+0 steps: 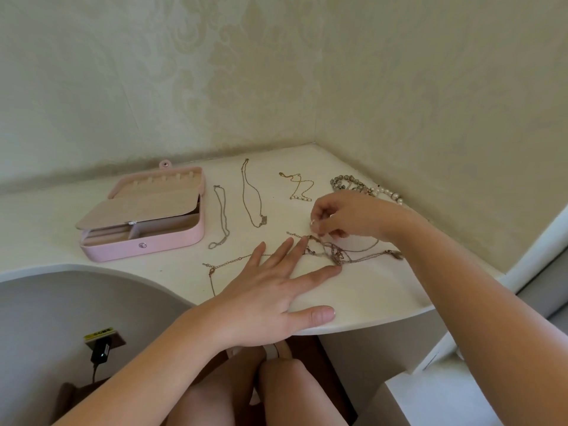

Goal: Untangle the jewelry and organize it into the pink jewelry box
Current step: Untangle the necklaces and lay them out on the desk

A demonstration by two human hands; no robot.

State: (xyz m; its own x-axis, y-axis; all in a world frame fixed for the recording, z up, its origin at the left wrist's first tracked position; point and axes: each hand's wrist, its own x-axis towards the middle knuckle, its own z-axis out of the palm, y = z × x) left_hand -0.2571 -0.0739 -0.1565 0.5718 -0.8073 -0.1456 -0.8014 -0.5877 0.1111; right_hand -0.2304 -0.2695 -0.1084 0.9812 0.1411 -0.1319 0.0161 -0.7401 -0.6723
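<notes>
Teasing a strand (317, 237) from the tangle (336, 256) on the counter (368, 299).
Left hand (264, 296) flat, fingers (319, 273) straight, pinning it; right hand (347, 216) pinches the strand, perhaps at its clasp. Pull gently, keep slack. Box (184, 238) open, left.

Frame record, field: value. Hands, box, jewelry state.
left hand: flat, fingers spread, fingertips at the tangled chains
right hand: pinches a strand of the tangle
pink jewelry box: lid open, on table, left of the jewelry
laid out apart: silver chain, pendant necklace, gold chain
bead bracelets: heaped near the wall
</notes>
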